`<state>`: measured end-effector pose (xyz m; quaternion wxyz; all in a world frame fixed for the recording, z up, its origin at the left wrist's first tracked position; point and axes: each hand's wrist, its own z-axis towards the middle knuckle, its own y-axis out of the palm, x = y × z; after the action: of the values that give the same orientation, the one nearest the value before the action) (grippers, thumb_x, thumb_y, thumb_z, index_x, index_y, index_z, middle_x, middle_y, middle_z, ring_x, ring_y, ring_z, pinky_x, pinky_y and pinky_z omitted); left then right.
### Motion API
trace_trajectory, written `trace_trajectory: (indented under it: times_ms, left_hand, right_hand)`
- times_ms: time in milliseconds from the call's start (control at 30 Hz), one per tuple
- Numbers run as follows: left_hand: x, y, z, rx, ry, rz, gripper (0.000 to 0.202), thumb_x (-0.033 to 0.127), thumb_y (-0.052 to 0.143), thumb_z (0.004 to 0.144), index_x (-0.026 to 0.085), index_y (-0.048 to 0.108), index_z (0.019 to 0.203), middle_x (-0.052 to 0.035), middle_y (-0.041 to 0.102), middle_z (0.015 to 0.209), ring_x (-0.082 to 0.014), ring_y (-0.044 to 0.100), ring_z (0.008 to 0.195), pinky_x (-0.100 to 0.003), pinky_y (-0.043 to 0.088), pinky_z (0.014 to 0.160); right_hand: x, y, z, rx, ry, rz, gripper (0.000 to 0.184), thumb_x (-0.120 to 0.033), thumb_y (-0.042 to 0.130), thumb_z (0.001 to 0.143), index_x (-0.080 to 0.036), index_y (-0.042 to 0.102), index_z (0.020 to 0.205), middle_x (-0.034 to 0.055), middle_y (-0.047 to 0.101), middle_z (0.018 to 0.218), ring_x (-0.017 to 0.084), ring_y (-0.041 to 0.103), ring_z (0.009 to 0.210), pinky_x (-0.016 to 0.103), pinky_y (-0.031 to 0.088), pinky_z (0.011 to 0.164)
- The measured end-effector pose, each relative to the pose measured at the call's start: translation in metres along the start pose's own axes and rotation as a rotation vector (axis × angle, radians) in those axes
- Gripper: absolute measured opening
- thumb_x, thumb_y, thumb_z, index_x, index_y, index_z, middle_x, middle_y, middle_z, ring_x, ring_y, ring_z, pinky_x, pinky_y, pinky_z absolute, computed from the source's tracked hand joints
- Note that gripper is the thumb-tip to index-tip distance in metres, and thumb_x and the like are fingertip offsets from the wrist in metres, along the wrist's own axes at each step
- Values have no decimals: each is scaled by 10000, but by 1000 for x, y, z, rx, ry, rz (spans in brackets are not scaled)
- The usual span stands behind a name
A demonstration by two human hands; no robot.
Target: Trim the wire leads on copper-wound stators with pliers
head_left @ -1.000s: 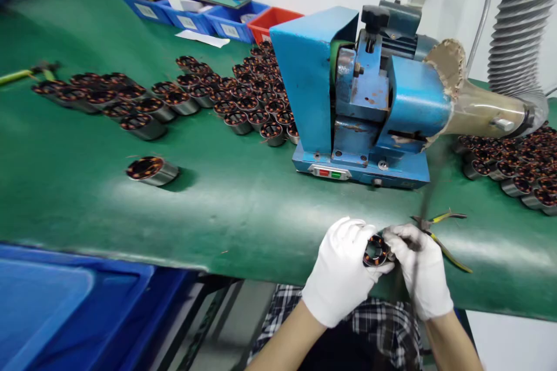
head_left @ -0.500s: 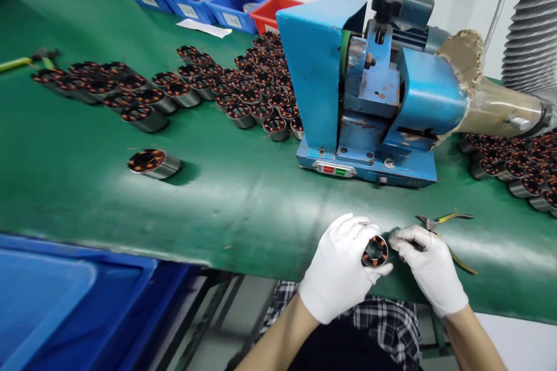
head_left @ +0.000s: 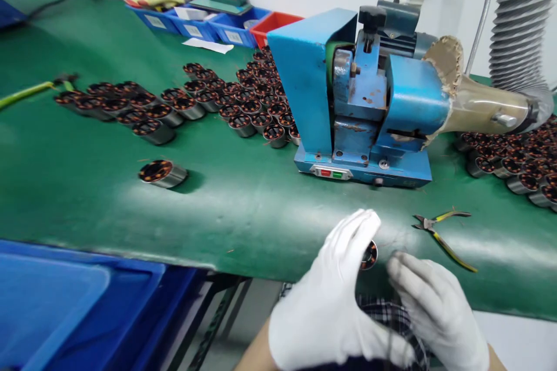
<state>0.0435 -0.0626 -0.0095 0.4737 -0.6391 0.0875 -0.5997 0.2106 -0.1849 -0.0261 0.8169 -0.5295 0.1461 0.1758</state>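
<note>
Just at the front edge of the green table [head_left: 243, 208], a small copper-wound stator [head_left: 369, 255] is gripped in the gloved left hand [head_left: 331, 301]. The fingers are curled about it, so only a sliver is seen (the rest is hidden behind the glove). The gloved right hand [head_left: 435, 307] is held just beside it, blurred, and whether anything is pinched in it cannot be told. Both wrists are cut off by the frame. Yellow-handled pliers [head_left: 430, 224] are laid nearby, before a blue machine [head_left: 304, 87].
</note>
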Motion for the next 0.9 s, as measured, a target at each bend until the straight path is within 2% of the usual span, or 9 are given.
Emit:
trace_trajectory:
  times_ms: [100,200,267,367,467,633,733,800,900]
  left_hand:
    - [18,14,4,91,-5,44,1199,635,697,579,148,21,1440,-245,322,1445,-374,359,1310,-533,382,1034]
    - [18,29,13,109,-107,82,1118,606,699,603,77,132,1408,-280,431,1341,-401,441,1229,-547,431,963]
    - [11,32,17,85,-85,84,1001,601,662,659,61,216,1375,-255,497,1272,-372,508,1149,-516,460,928]
    - [1,29,20,18,-26,136,641,471,558,818,101,350,1299,-187,567,1171,-318,562,1024,-481,487,854]
    - [-4,25,23,-35,-2,141,268,260,451,886,148,495,1125,-116,600,1036,-249,574,881,-419,496,759]
    - [-5,29,27,35,71,165,193,184,381,885,158,572,892,-75,609,898,-207,547,788,-369,459,719]
    - [-5,33,28,74,66,167,182,165,398,861,159,575,818,-69,622,857,-203,535,764,-373,435,708]
    - [-6,35,28,90,62,156,167,150,412,844,157,573,798,-64,624,831,-200,526,746,-373,423,696]
    - [-7,36,27,81,67,143,173,135,412,839,159,575,788,-56,617,803,-196,521,737,-366,419,689]
  right_hand:
    - [-1,16,7,-227,34,-51,442,-121,397,882,-157,426,1322,124,714,882,243,661,660,347,505,550]
    - [7,23,17,-382,169,26,478,-142,371,859,-111,408,1334,83,691,677,241,623,531,332,463,485]
    - [11,22,20,-396,296,114,419,-168,397,845,-140,511,1248,94,695,687,255,629,561,344,459,523]
    - [11,20,23,-328,439,298,242,-218,446,836,-196,654,958,98,700,724,250,632,643,341,452,609]
    - [8,19,29,-296,504,407,225,-244,435,850,-200,636,759,62,674,665,203,598,601,306,436,604]
    - [17,13,34,-277,663,562,282,-283,467,851,-187,563,604,-39,506,467,111,439,404,214,340,400]
    - [30,0,27,-186,775,543,317,-366,472,863,-179,567,626,-73,396,411,94,350,330,203,269,321]
    - [35,-11,22,-63,839,465,301,-403,460,873,-175,596,729,-57,451,452,108,392,350,217,325,341]
    - [31,-19,17,85,641,223,196,-357,535,853,-194,610,932,51,657,777,185,611,666,307,507,631]
